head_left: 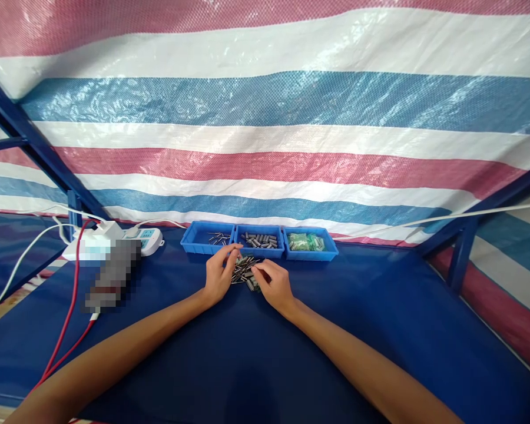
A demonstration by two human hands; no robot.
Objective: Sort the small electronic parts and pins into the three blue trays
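Head view, and straight to the pile of metal pieces (pixel 245 271), slim and chunky bits mixed together on the blue tabletop (pixel 357 306)! In at the pile's left edge, the left hand (pixel 218 274), thumb and forefinger drawn narrow over its far side; closed on a piece or not, cannot tell. In at the pile's right edge, the right hand (pixel 274 284), fingers narrow and right down among the bits; again, cannot tell about a grip. Beyond the pile to the left, the left bin (pixel 198 248) with thin pins (pixel 219 238); just beyond, the middle bin (pixel 274 253) with short cylinders (pixel 259 240); beyond to the right, the right bin (pixel 311 255) with greenish plastic packets (pixel 315 242). Well left of the pile, a white power strip (pixel 152 240) and a red cable (pixel 76 282).
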